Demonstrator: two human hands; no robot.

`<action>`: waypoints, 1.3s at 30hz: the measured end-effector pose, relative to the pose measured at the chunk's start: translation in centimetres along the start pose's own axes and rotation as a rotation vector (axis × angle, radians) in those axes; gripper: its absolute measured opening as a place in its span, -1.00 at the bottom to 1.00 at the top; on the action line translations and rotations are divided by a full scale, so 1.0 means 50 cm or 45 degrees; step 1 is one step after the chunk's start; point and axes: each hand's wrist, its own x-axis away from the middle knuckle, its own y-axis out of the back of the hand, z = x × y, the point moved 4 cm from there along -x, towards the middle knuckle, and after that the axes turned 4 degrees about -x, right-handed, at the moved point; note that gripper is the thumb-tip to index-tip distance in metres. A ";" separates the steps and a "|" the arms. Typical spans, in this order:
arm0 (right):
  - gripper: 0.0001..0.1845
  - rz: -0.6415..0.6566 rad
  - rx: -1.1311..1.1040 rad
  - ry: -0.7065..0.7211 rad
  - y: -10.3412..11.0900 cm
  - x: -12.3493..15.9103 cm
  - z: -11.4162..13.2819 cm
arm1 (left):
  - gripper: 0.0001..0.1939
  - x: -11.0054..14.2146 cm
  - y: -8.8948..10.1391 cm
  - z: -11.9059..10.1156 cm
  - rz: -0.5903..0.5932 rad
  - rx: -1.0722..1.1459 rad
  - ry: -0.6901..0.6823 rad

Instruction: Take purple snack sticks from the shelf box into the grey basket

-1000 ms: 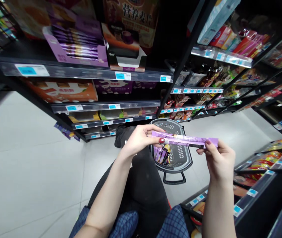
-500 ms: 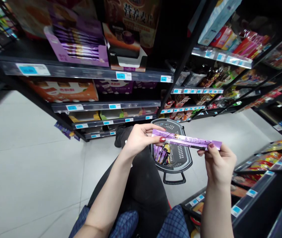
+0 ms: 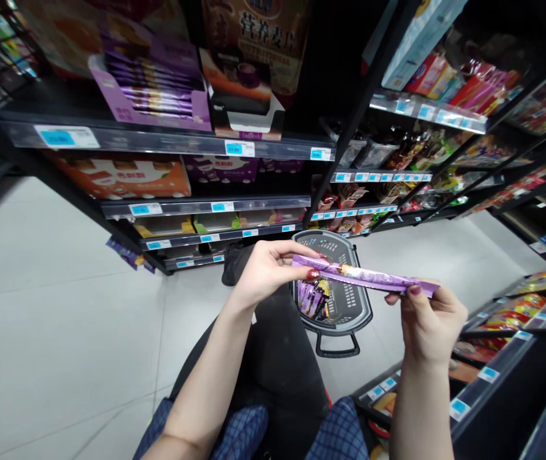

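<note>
Between my two hands a long purple stick sachet (image 3: 364,276) is stretched out, tilted slightly down to the right. My left hand (image 3: 270,271) pinches its left end between thumb and fingers. At the other end, my right hand (image 3: 429,316) grips it with the thumb on top. Below the sachet a grey shopping basket (image 3: 362,313) stands on the floor, its black handle folded toward me. Several similar purple sachets (image 3: 311,299) lie in the basket's left part, partly hidden by my left hand.
On the shelf ahead an open purple carton (image 3: 158,96) holds more stick sachets, beside a black-and-orange box (image 3: 244,89). Orange multipacks (image 3: 124,176) sit one shelf lower. Snack shelves (image 3: 507,332) rise close on my right. Pale floor tiles (image 3: 62,319) extend to the left.
My right hand has shifted slightly right and down with its end of the sachet. The sachet has turned a little in my fingers; my left hand is nearly still.
</note>
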 end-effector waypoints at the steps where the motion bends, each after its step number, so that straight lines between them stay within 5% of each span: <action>1: -0.89 0.006 -0.003 0.008 0.000 0.000 0.001 | -0.77 0.001 0.001 0.000 -0.003 -0.017 0.000; 39: -0.80 -0.009 0.178 -0.121 0.017 0.006 -0.021 | -0.71 -0.001 -0.008 0.004 0.059 0.154 0.162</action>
